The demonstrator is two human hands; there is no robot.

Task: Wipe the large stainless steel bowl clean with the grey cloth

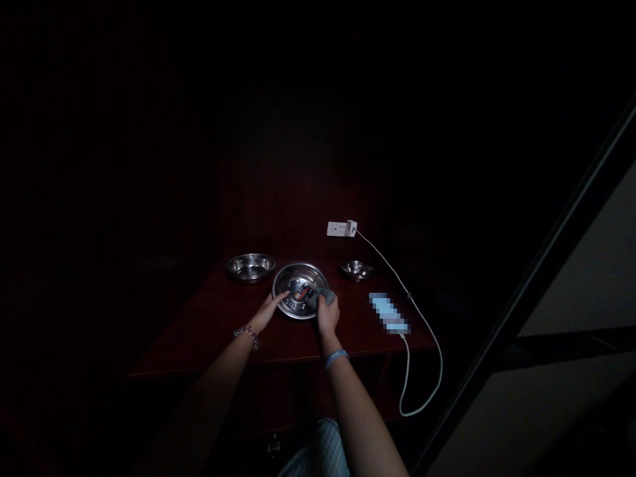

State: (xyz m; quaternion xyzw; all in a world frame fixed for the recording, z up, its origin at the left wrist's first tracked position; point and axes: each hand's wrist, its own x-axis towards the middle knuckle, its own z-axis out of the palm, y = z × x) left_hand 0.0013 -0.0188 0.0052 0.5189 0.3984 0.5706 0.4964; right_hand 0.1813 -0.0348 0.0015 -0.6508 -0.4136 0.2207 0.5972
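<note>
A shiny metal bowl with a printed label in its middle is tilted up toward me over the table. My left hand grips its left rim, thumb on the inside and the other fingers hidden behind. My right hand is closed on a grey cloth, which lies against the bowl's right inner side. To the left stands a second metal bowl, wide and shallow. On the right sits a smaller metal bowl.
The dark red table has its front edge close to me. A phone, blurred out, lies at the right with a white cable looping off the edge. That cable runs up to a charger in the wall socket.
</note>
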